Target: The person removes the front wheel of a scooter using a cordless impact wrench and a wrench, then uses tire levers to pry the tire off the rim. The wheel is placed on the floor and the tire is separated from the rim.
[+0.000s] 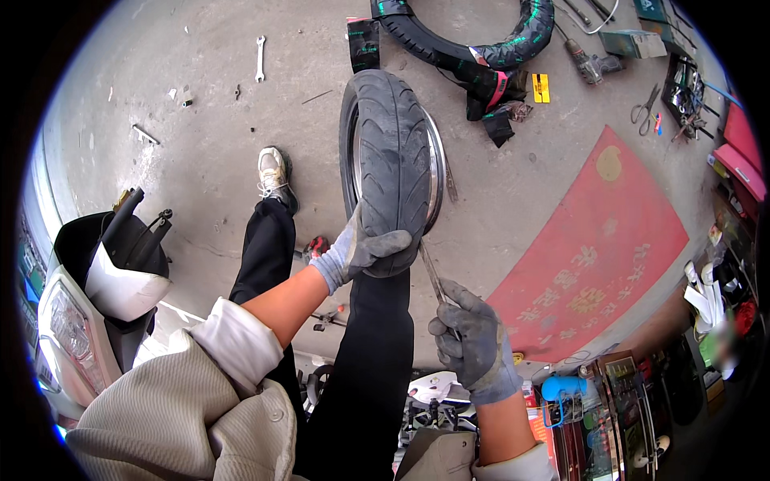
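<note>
A worn black tyre (391,152) stands upright in front of me, partly off its silver wheel rim (438,164), which shows along the right side. My left hand (367,247), in a grey work glove, is closed over the near end of the tread. In my right hand (479,345), also gloved, is a flat metal tyre lever (431,264). The lever's far tip meets the tyre's near right edge; whether it sits under the bead is hidden. Another thin metal bar (451,186) shows just right of the rim.
A wrapped black tyre (449,50) lies at the far side, near a cordless drill (589,62) and scissors (644,110). A wrench (260,59) rests on the concrete floor. On the right is a red mat (593,248); a white scooter (76,337) stands at left.
</note>
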### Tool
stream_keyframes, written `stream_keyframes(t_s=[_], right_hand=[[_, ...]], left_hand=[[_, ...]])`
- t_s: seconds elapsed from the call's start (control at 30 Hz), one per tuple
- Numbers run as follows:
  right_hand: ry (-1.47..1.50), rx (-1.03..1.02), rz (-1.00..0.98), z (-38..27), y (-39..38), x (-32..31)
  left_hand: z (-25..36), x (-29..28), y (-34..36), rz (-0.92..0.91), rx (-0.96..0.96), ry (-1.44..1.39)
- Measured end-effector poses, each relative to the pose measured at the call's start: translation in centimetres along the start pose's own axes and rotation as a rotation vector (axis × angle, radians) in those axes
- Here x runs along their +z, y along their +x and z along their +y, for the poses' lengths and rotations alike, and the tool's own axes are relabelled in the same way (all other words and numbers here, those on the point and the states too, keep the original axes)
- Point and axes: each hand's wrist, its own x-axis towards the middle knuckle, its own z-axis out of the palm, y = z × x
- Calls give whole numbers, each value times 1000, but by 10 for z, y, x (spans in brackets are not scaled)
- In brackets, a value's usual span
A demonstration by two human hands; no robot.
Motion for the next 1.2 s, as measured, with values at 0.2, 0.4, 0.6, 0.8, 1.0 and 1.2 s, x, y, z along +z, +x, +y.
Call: stream_keyframes(t_s=[0.2, 0.4, 0.6, 0.8, 1.0, 1.2], right_hand=[[888, -410, 169, 64, 112, 49], [1047, -556, 292, 57, 182, 94], [1140, -514, 406, 39, 230, 163], [805, -681, 581, 41, 288, 171], [101, -593, 677, 39, 186, 159], [-234, -712, 617, 91, 153, 163]], left_hand=[[22, 54, 49, 67, -558, 28], [47, 32, 107, -348, -687, 316], [60, 19, 135, -450, -520, 699], [45, 15, 144, -491, -198, 1026], [114, 49, 118, -405, -587, 1493], [141, 142, 167, -625, 311, 1856]])
